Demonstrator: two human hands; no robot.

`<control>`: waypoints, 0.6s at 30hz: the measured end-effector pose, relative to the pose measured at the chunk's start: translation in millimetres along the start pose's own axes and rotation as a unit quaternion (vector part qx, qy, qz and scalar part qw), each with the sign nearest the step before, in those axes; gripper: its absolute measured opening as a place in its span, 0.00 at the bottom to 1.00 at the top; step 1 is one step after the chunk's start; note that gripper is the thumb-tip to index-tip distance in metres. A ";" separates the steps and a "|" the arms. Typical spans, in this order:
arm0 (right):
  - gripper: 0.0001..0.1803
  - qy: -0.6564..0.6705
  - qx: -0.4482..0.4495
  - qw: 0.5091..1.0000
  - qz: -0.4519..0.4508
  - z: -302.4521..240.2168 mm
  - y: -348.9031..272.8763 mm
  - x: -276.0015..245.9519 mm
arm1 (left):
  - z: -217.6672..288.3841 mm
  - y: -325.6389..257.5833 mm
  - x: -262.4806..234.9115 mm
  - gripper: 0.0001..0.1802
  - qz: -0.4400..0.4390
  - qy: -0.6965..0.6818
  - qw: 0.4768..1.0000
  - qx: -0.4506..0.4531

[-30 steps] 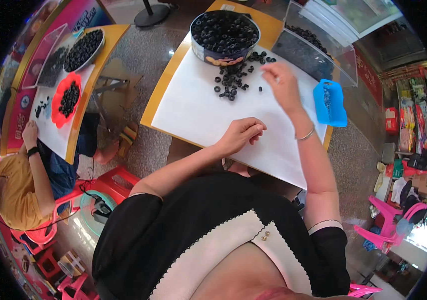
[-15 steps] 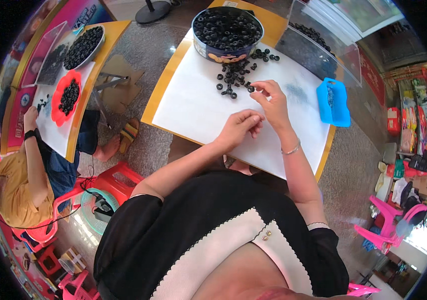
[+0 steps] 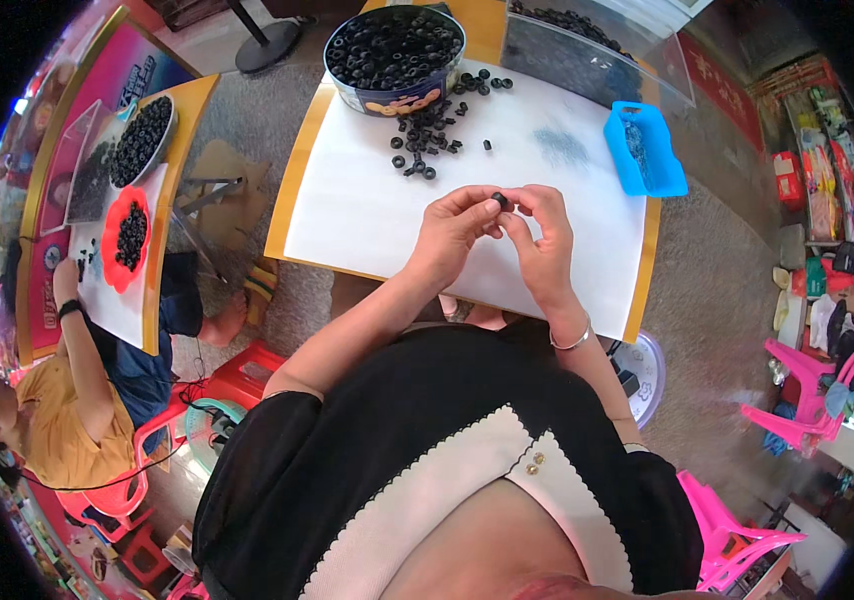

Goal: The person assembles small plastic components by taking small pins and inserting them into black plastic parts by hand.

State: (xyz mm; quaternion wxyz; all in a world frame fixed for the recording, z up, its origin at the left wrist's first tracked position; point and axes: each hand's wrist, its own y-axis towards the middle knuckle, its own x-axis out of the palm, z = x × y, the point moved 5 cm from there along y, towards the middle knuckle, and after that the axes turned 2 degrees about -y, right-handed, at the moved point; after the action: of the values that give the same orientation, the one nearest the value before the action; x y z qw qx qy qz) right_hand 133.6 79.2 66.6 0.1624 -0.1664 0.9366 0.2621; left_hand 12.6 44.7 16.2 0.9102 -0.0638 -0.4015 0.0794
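A small round black part (image 3: 499,200) sits between the fingertips of both my hands, above the white sheet (image 3: 367,225) on the table. My left hand (image 3: 452,230) pinches it from the left with thumb and forefinger. From the right, my right hand (image 3: 545,245) closes thumb and fingers on the same piece, partly covering it. Beyond my hands lies a loose pile of black ring-shaped parts (image 3: 427,140), with one stray black piece (image 3: 487,145) to its right. Behind the pile stands a round tin (image 3: 387,103), heaped with the same black parts.
A blue plastic tray (image 3: 669,183) stands at the table's right edge, near a clear plastic bin (image 3: 587,75) of dark parts. Grey dust (image 3: 559,147) marks the sheet. At left, a person (image 3: 82,400) works at another table with a red bowl (image 3: 112,262) of black parts.
My right hand has brought a black part from the pile toward me. My left hand has risen to meet it, and both sets of fingertips now hold it. The view has shifted slightly.
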 end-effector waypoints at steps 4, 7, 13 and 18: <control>0.09 0.040 0.033 0.999 0.013 1.6 -6.3 -8.0 | 8.3 -8.1 2.1 0.13 0.016 0.172 0.984 0.048; 0.08 0.101 0.089 0.991 0.009 8.3 -6.4 -9.4 | 13.4 -11.3 7.4 0.15 -0.002 0.290 0.950 0.113; 0.06 0.143 0.128 0.981 -0.010 11.0 -8.5 -6.9 | 15.2 -11.3 11.5 0.14 0.010 0.263 0.960 0.096; 0.05 0.109 0.100 0.989 0.010 8.0 -13.2 -1.3 | -0.8 -7.9 -4.2 0.11 0.016 0.138 0.990 0.014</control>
State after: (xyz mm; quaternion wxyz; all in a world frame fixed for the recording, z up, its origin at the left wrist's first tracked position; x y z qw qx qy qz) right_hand 141.7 73.1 54.9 0.0729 -0.1676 0.9718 0.1492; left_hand 11.1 36.1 14.1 0.9563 -0.0675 -0.2697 0.0903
